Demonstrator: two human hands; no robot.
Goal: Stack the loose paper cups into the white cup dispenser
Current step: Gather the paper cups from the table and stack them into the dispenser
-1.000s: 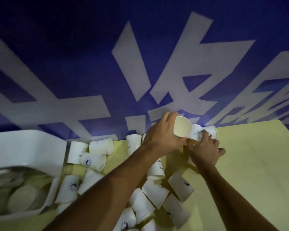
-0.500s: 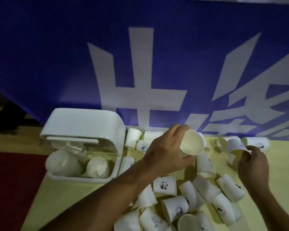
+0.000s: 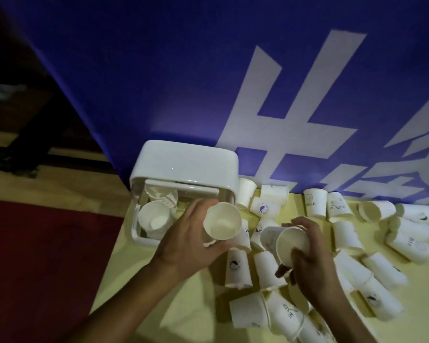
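The cup [image 3: 222, 224] held in the left hand [image 3: 183, 243] is best brought over the stack [image 3: 154, 219] already seated in the white cup dispenser [image 3: 187, 164], turned the same way and lined up with it. That way it nests squarely and is not crushed at the rim; a light grip is advised. The left hand is wrapped round that cup's wall, fingers curled, just in front of the dispenser's open side. The right hand [image 3: 312, 266] is closed round a second cup [image 3: 292, 243], its mouth tilted towards the camera, above the loose cups [image 3: 347, 233] scattered over the counter [image 3: 198, 308]. Many cups are yet to be gathered.
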